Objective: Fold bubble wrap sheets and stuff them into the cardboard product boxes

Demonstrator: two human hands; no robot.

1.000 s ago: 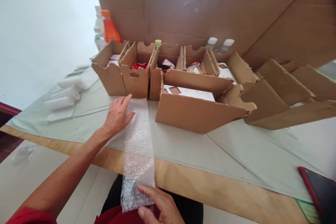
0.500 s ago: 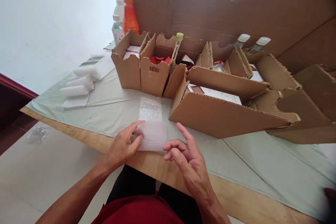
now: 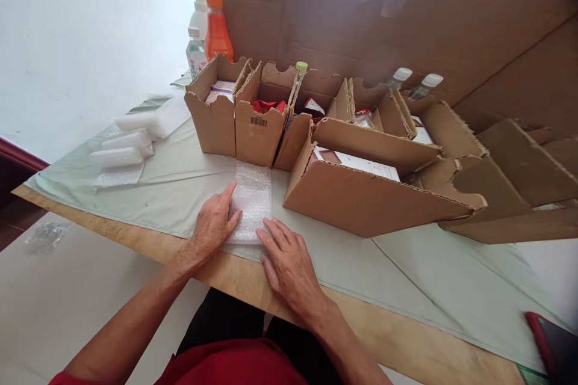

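Now the bubble wrap (image 3: pixel 253 180) has been doubled back onto the worktop (image 3: pixel 174 195), where a second ago its near end was hung over the front edge. It is laid just in front of the cardboard bins (image 3: pixel 255 138) and left of the long carton (image 3: pixel 365 201). The left hand (image 3: pixel 212 222) is spread along its left side, index finger extended and thumb apart. The right hand (image 3: pixel 291 258), held clear half a second ago, has been brought down to the near right corner, fingers loosely outstretched; whether pressure is applied cannot be told. The fold is thus, seemingly, being kept flat and squared.
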